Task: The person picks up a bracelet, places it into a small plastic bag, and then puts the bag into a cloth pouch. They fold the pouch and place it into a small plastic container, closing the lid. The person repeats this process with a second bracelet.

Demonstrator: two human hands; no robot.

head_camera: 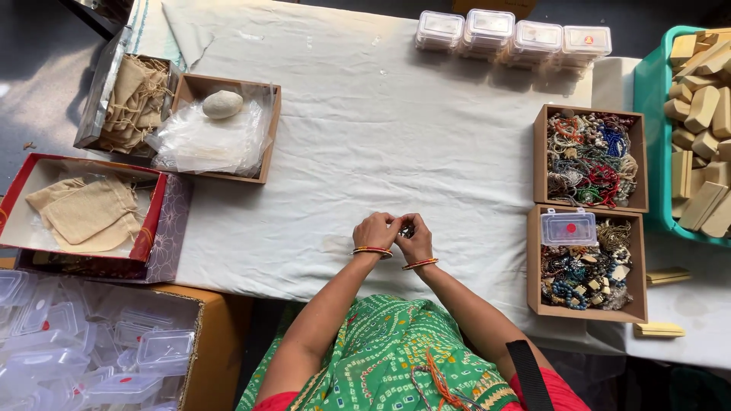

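Item: small dark beaded piece, pinched between the fingertips of both hands over the white cloth-covered table; too small to tell its exact kind.

Left hand: fingers curled in, grasping the beaded piece; red-and-gold bangle at the wrist.

Right hand: fingers curled in on the same piece, touching the left hand; matching bangle.

Right of the hands, on the table: two brown boxes of mixed beaded jewellery, the nearer one bearing a clear plastic case, the farther one behind it.

Far edge: row of clear lidded cases.

Right edge: teal crate of wooden blocks.

Left of the hands: box of clear bags with a stone on top; red box of cloth pouches; carton of empty plastic cases.
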